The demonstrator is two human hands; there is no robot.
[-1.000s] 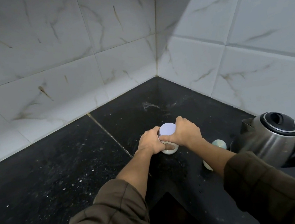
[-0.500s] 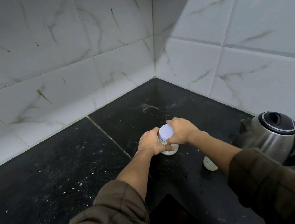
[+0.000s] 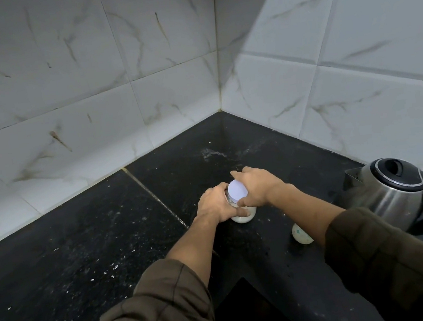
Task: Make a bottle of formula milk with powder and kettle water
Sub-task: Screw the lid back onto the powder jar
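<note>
Since the earlier frame, your right hand [image 3: 258,188] has turned on the flat, round white lid [image 3: 237,190]. The fingers that were curled over its far rim now reach past that rim, loosely spread. The thumb presses the near rim, so the lid is pinched between thumb and fingers. More of the lid's top face shows than before.

The lid sits on a small clear jar [image 3: 243,215] with white powder in its base. Your left hand [image 3: 215,204] grips the jar body from the left, fingers wrapped round it and pressed together.

The jar stands on the black speckled stone counter [image 3: 82,241].

- Just left of the jar: a pale seam [image 3: 153,193] runs across the counter.
- Near the jar, to its right: a small round white object with teal spots [image 3: 301,234], partly hidden by your right forearm. You cannot tell what it is.
- Well to the right of the jar: a stainless steel kettle [image 3: 391,195] with black lid and handle, spout turned toward the jar.
- Behind the jar: white marble-patterned wall tiles [image 3: 92,94] meet in a corner.
</note>
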